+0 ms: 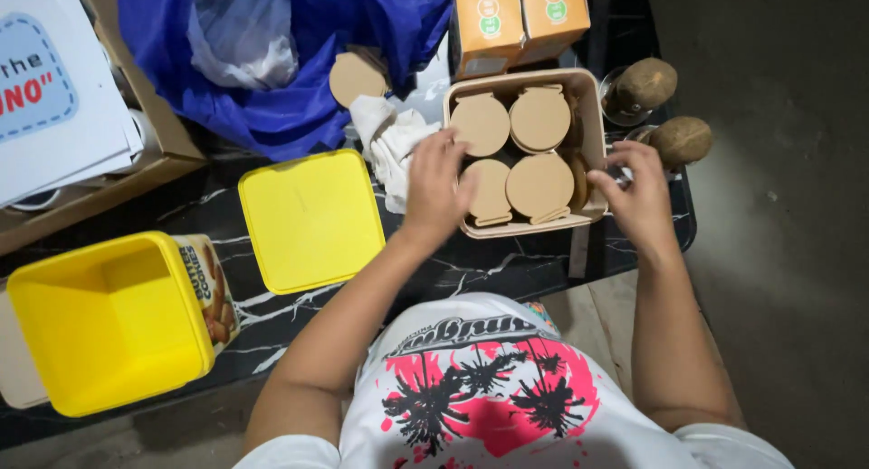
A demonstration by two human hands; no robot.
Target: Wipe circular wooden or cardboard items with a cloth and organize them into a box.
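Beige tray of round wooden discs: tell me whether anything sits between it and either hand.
Nothing visible does. The left hand already rests on the beige tray at its left rim, and the right hand touches its right rim.

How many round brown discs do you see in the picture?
5. Four discs lie in the beige tray: back left, back right, front left, front right. One lies on the blue bag. More may be stacked underneath.
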